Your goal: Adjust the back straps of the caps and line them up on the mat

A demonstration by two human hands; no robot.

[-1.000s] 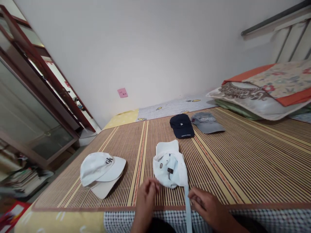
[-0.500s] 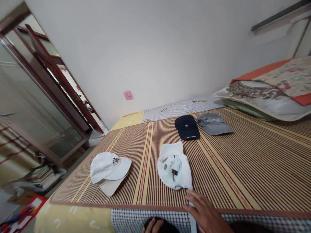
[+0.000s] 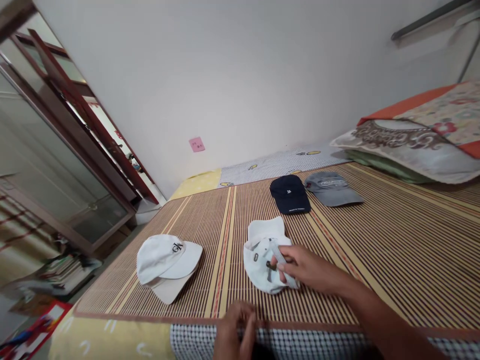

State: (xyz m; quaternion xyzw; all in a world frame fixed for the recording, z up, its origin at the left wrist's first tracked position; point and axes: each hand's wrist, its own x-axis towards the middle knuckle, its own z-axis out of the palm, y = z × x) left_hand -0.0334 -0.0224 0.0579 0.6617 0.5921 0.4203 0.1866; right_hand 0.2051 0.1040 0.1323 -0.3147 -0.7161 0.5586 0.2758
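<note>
A white cap [image 3: 257, 282] lies upturned on the striped mat, its brim pointing away from me and its inside and metal buckle showing. My right hand [image 3: 294, 265] is over the cap's right side, thumb and fingers closed on a pale strap [image 3: 278, 253] that crosses the opening. Near the bed's front edge is my left hand [image 3: 236, 325], nearest to the upturned cap and apart from it. Its fingers look curled but are smeared by motion. To the left sits a pair of stacked caps: a white cap with a black logo [image 3: 161, 255] over a beige cap [image 3: 170, 290].
A navy cap [image 3: 289, 192] and a grey cap [image 3: 332, 187] lie side by side farther back on the mat [image 3: 210, 240]. Pillows [image 3: 405, 142] are piled at the right. A white wall [image 3: 243, 90] stands behind the bed, with a doorway [image 3: 93, 125] at the left.
My right hand has moved up and forward from the cap's near edge to its opening, carrying the strap's free end. My left hand has risen slightly into view.
</note>
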